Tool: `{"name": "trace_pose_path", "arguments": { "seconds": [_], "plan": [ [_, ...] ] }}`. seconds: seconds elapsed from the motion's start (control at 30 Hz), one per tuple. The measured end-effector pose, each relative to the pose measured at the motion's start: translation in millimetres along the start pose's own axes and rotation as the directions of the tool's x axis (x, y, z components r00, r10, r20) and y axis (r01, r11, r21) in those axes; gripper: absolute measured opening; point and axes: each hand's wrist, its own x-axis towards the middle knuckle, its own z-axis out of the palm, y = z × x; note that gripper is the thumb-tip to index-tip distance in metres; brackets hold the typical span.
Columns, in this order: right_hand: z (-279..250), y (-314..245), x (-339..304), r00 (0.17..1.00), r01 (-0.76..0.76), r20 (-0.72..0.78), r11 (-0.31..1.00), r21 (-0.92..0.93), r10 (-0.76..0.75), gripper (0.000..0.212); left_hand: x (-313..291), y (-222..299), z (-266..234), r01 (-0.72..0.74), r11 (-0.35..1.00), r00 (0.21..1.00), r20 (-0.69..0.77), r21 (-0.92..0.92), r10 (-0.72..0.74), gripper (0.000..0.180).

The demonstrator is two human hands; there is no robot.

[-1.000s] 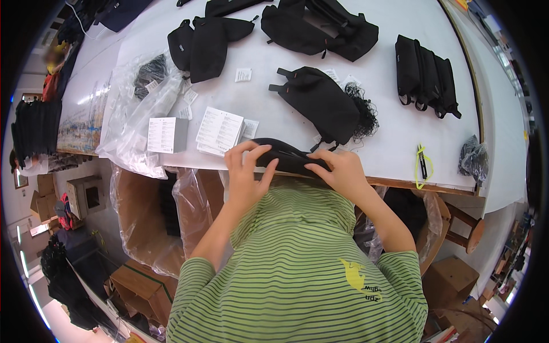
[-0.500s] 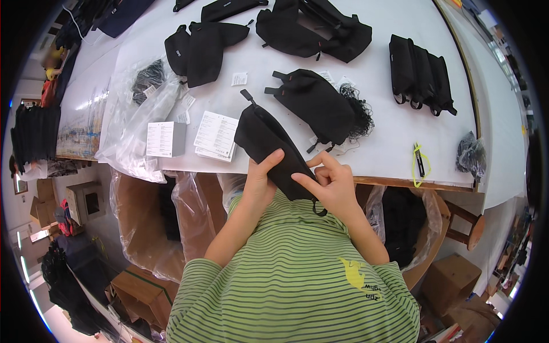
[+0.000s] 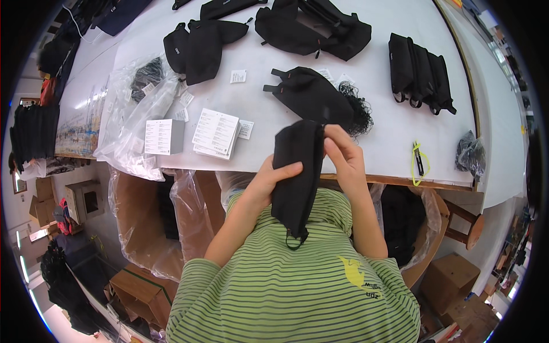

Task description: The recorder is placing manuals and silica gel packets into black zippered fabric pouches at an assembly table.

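A black zip pouch (image 3: 297, 188) hangs nearly upright in front of my body, with a small loop at its lower end. My left hand (image 3: 269, 182) is closed on its left side, thumb across the front. At the pouch's upper right corner, my right hand (image 3: 345, 153) pinches the edge near the zip; the fingertips are partly hidden. Just beyond, another black pouch (image 3: 313, 94) lies on the table beside a tangle of black cords (image 3: 357, 108). Two stacks of printed white cards, one left (image 3: 158, 137) and one nearer my hands (image 3: 213, 133), stand by the front edge.
More black pouches (image 3: 206, 54) lie across the white table (image 3: 354, 77), with a row of them (image 3: 420, 74) at right. A see-through plastic bag (image 3: 123, 123) lies left. Yellow-handled snips (image 3: 419, 163) rest near the front edge. Plastic-lined cartons (image 3: 140, 223) stand below; a wooden stool (image 3: 463, 226) is at right.
The pouch has turned from slanting to nearly upright, and its lower end has come toward me. My right hand has moved from its lower part up to the top corner. The left hand still holds it.
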Motion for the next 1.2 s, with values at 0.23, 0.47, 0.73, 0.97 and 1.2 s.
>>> {"name": "trace_pose_path", "arguments": {
  "seconds": [0.23,0.47,0.73,0.97,1.2],
  "plan": [
    [-4,-8,8,0.984,0.165,-0.056,0.985,-0.06,-0.168,0.022,-2,0,5,0.062,0.998,0.998,-0.015,0.031,-0.062,0.046],
    [-2,0,-5,0.928,0.329,-0.123,0.927,-0.177,-0.353,0.024,1,-5,3,0.11,0.994,0.994,0.008,0.012,-0.11,0.052],
    [0,0,-5,0.863,0.39,-0.154,0.828,-0.404,-0.482,0.016,1,-5,7,0.094,0.996,0.995,-0.03,-0.008,-0.094,0.04],
    [7,-9,-11,0.934,0.283,-0.067,0.84,-0.463,-0.352,0.009,4,-6,9,0.064,0.976,0.988,-0.125,-0.209,-0.092,0.035],
    [28,-17,-35,0.981,0.172,0.148,0.927,-0.334,-0.129,0.007,12,1,-2,0.083,0.891,0.975,-0.149,-0.446,-0.166,0.027]
  ]
}}
